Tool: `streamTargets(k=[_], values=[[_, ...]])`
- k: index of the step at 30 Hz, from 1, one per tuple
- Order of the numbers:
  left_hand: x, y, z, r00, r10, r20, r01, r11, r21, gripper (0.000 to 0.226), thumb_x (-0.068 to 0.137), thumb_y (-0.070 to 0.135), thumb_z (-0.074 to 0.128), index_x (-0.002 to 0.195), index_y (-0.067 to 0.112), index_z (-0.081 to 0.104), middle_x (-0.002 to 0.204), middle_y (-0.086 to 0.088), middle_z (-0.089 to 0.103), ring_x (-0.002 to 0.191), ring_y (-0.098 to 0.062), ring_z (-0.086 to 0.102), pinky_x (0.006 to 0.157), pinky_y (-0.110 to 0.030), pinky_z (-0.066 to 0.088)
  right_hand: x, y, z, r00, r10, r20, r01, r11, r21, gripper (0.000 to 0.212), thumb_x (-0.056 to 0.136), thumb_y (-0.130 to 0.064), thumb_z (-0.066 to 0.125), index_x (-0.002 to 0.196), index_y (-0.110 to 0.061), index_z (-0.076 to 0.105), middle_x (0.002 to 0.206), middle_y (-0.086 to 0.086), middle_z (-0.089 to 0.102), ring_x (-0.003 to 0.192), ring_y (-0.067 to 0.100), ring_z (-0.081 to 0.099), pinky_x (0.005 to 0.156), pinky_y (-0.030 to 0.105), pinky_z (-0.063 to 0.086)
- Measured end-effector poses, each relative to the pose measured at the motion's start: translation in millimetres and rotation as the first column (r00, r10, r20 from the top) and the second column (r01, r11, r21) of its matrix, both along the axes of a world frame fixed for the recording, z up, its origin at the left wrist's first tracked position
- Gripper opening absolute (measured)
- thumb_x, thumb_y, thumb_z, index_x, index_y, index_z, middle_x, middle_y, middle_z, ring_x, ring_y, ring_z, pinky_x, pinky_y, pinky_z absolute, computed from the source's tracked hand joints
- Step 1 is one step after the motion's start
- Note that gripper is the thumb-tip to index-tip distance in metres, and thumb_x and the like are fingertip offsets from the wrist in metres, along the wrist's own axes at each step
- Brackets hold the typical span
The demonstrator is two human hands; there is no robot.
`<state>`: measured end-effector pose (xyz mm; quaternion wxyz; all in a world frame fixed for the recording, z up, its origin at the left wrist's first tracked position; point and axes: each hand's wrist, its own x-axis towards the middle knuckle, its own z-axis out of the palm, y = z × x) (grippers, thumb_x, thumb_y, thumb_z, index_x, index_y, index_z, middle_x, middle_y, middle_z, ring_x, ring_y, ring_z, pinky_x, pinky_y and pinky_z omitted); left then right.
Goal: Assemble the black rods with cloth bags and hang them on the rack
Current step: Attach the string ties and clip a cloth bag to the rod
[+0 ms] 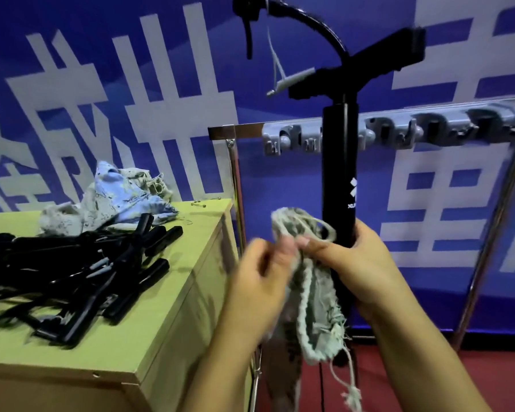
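Observation:
A black rod (339, 173) with a T-shaped top and a curved hose stands upright in front of me. My right hand (360, 263) grips its lower part. A grey-green drawstring cloth bag (312, 310) hangs beside the rod's lower end, its cord ends dangling below. My left hand (259, 278), blurred by motion, pinches the bag's upper edge, and my right thumb also touches the cloth. Behind the rod, the metal rack (235, 129) carries a grey strip of clip holders (399, 129).
A wooden table (161, 307) on the left holds a heap of more black rods (81, 263) and a pile of cloth bags (110, 200). A few small metal pins (204, 202) lie near its far corner. A blue banner covers the wall; the floor is red.

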<state>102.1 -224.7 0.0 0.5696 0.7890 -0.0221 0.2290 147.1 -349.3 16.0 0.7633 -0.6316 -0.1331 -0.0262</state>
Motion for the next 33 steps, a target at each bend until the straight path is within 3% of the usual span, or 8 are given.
streamTargets(k=[3,6,13,17,21,23,27,33], values=[[6,1,-12,0.964,-0.184,-0.189,0.202,0.976,0.081,0.034,0.063,0.058,0.069,0.090,0.040,0.057,0.093,0.021,0.069,0.092,0.009,0.063,0.084,-0.019,0.051,1,4,-2,0.997,0.071,-0.042,-0.069,0.996,0.052,0.036,0.063,-0.016,0.083,0.086,-0.007,0.058,0.077,0.009,0.065,0.069,0.021,0.067,0.063,0.034,0.056],[12,17,-19,0.959,-0.185,-0.213,0.196,0.980,0.032,0.012,0.075,0.029,0.070,0.086,0.032,0.067,0.091,0.011,0.074,0.090,-0.003,0.068,0.084,-0.027,0.054,2,1,-2,0.994,0.103,-0.046,-0.101,0.994,0.042,0.033,0.064,-0.015,0.082,0.083,-0.008,0.056,0.073,0.008,0.059,0.066,0.019,0.064,0.058,0.030,0.053],[17,65,-35,0.848,0.377,-0.372,-0.273,0.913,0.302,0.016,0.085,0.010,0.057,0.076,0.017,0.046,0.070,-0.001,0.053,0.059,-0.015,0.049,0.050,-0.024,0.035,24,-26,5,0.974,-0.226,0.004,0.226,0.973,-0.049,0.021,0.072,-0.001,0.070,0.076,-0.012,0.052,0.070,0.009,0.052,0.063,0.021,0.053,0.061,0.034,0.044],[20,84,-30,0.910,0.128,-0.395,-0.275,0.899,-0.340,0.018,0.091,-0.003,0.040,0.084,0.005,0.054,0.050,-0.008,0.059,0.038,-0.016,0.055,0.035,-0.018,0.040,33,-39,5,0.912,-0.408,0.045,0.409,0.912,-0.031,0.022,0.073,-0.001,0.066,0.073,-0.015,0.048,0.066,0.002,0.048,0.057,0.015,0.046,0.050,0.024,0.039],[12,87,-20,0.945,-0.306,-0.112,0.028,0.418,-0.908,0.040,0.035,-0.007,0.084,0.073,0.000,0.071,0.068,-0.015,0.072,0.057,-0.026,0.071,0.051,-0.043,0.058,39,-48,-2,0.905,-0.426,-0.017,0.426,0.904,0.023,0.023,0.072,-0.003,0.067,0.070,-0.016,0.048,0.064,0.001,0.047,0.057,0.015,0.047,0.052,0.028,0.038],[14,84,-23,0.941,-0.338,-0.030,0.052,0.231,-0.971,0.060,0.010,-0.011,0.084,0.068,-0.003,0.073,0.069,-0.017,0.070,0.056,-0.028,0.069,0.056,-0.050,0.057,41,-49,-7,0.910,-0.415,-0.018,0.415,0.910,-0.004,0.022,0.072,-0.002,0.067,0.070,-0.015,0.048,0.065,0.003,0.049,0.057,0.016,0.048,0.052,0.027,0.039],[13,74,-16,0.941,-0.337,0.024,0.061,0.099,-0.993,0.028,0.063,0.006,0.054,0.080,-0.009,0.070,0.083,-0.025,0.070,0.063,-0.037,0.069,0.073,-0.046,0.055,44,-51,-11,0.914,-0.405,0.009,0.406,0.913,-0.039,0.025,0.071,-0.001,0.068,0.072,-0.016,0.049,0.070,0.006,0.053,0.065,0.020,0.052,0.057,0.031,0.042],[21,59,-13,0.904,-0.427,0.030,0.148,0.245,-0.958,0.035,0.077,0.029,0.052,0.071,0.006,0.077,0.084,-0.013,0.074,0.073,-0.029,0.072,0.064,-0.053,0.054,49,-52,-13,0.938,-0.344,0.049,0.347,0.929,-0.130,0.030,0.068,-0.014,0.079,0.076,-0.019,0.050,0.075,0.002,0.056,0.066,0.014,0.055,0.059,0.026,0.047]])
